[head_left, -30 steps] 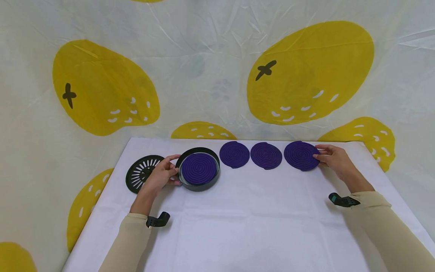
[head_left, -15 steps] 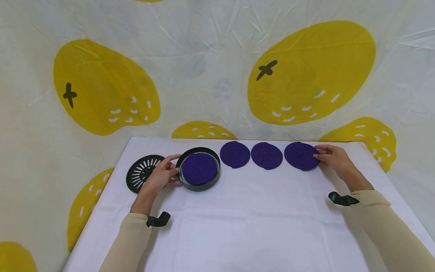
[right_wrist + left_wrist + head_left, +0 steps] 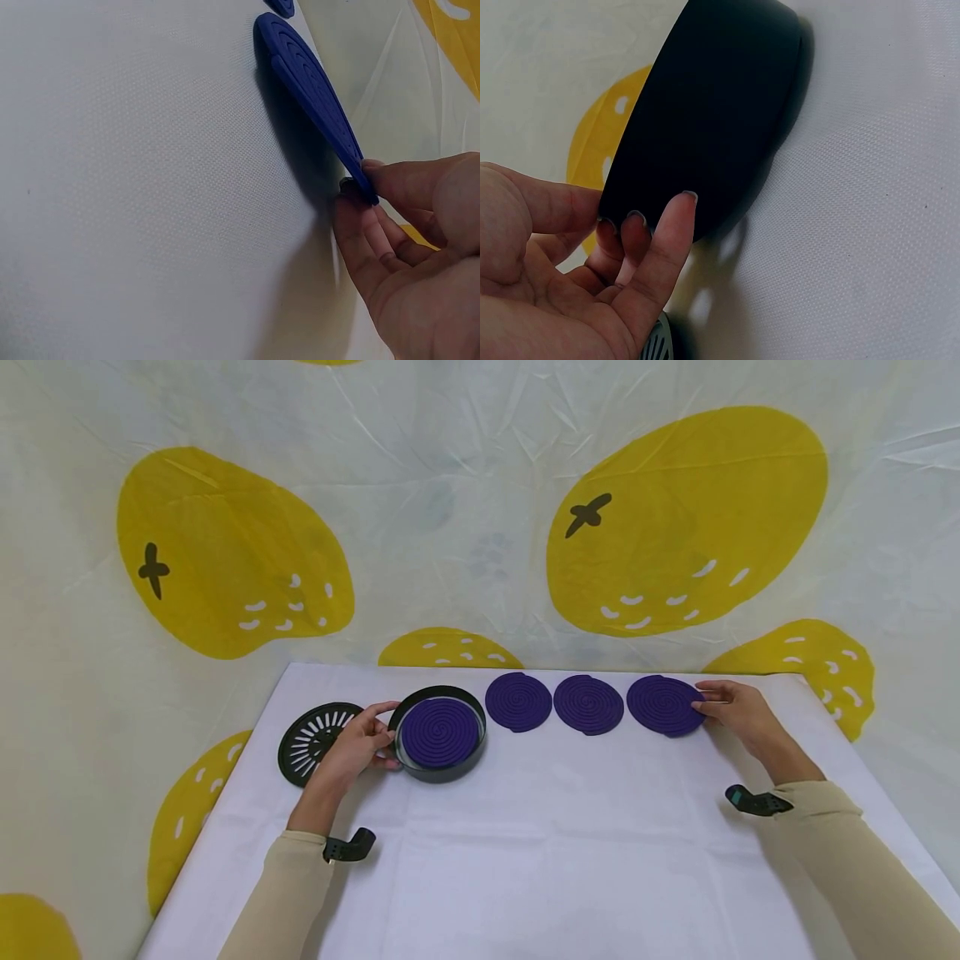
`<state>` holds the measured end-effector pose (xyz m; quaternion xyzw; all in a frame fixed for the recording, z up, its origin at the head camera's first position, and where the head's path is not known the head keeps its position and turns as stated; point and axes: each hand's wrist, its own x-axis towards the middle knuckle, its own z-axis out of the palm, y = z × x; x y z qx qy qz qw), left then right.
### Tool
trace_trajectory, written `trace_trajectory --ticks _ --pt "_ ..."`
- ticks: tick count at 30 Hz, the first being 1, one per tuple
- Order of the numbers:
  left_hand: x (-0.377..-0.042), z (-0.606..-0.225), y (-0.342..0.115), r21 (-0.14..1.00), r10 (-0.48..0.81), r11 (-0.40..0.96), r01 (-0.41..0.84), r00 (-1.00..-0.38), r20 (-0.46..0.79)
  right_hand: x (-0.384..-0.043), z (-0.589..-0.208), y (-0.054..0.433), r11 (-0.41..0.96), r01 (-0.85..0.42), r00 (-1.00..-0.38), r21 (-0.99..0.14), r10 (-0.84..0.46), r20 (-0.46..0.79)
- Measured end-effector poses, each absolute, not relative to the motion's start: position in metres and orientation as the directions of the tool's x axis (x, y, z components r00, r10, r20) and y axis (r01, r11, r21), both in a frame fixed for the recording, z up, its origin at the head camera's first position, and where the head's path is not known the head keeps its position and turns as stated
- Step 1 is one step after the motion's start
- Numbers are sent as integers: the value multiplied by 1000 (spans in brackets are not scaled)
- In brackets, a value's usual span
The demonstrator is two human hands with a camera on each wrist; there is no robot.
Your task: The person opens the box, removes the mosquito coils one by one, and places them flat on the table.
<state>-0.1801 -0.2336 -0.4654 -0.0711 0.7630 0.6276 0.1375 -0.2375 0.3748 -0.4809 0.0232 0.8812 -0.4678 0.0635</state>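
In the head view my left hand (image 3: 354, 745) holds the left side of a round black container (image 3: 450, 774), thumb at the rim and fingers along the wall. A purple spiral coaster (image 3: 439, 732) lies inside it. The left wrist view shows the fingers against the container's dark outer wall (image 3: 712, 90). My right hand (image 3: 738, 714) pinches the right edge of another purple spiral coaster (image 3: 663, 704). In the right wrist view that coaster (image 3: 315, 101) slants above the cloth with a shadow beneath it, its edge between thumb and fingers.
Two more purple coasters, one beside the container (image 3: 518, 702) and one farther right (image 3: 588, 704), lie in the row. A black disc with radiating slots (image 3: 303, 747) lies at the left, partly behind my left hand. White cloth (image 3: 555, 860) covers the table; a lemon-patterned curtain (image 3: 465, 527) hangs behind.
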Motion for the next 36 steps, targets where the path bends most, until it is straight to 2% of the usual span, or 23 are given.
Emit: trace_trajectory --ticks 8,19,36 --pt "-179 -464 -233 939 66 204 -276 -953 -294 -235 -481 377 548 84 -992 -832 -29 -119" --pt "-179 -466 -232 940 68 209 -269 -955 -289 -229 -473 376 618 65 -997 -783 15 -71" --pt "-179 -466 -233 940 69 214 -264 -956 -284 -221 -450 349 498 3 -1000 -867 0 -3"
